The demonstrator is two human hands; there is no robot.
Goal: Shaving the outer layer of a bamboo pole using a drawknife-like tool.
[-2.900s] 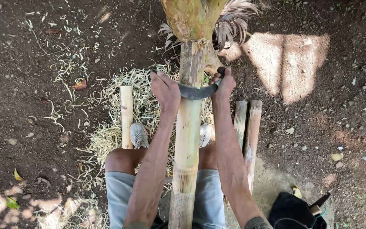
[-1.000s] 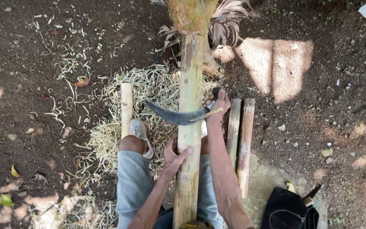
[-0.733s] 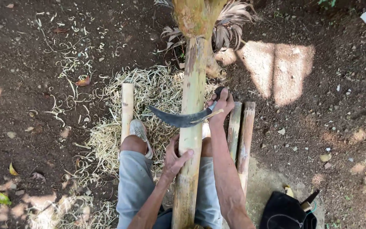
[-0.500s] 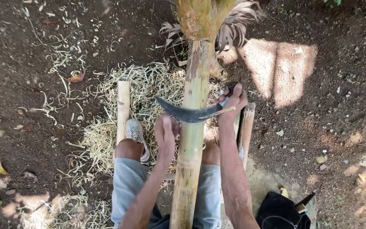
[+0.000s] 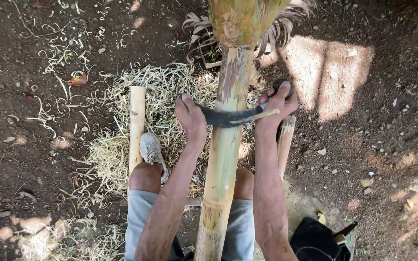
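Clearly risky: left hand [image 5: 192, 118] presses the tip of the curved blade [image 5: 228, 116], right hand [image 5: 276, 108] is wrapped round its handle, across the bamboo pole [image 5: 223, 159] between the knees. Any slip might cut the palm.

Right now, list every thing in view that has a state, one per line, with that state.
Bamboo pole: propped lengthwise between the knees, surface partly scraped pale.
Curved blade: laid crosswise on the pole, gripped at both ends.
Left hand: closed on the blade's tip end.
Right hand: closed on the handle end.
Short bamboo piece: lying flat on shavings.
Shavings: heaped loose on the soil.
Black bag: on the ground, open or shut unclear.
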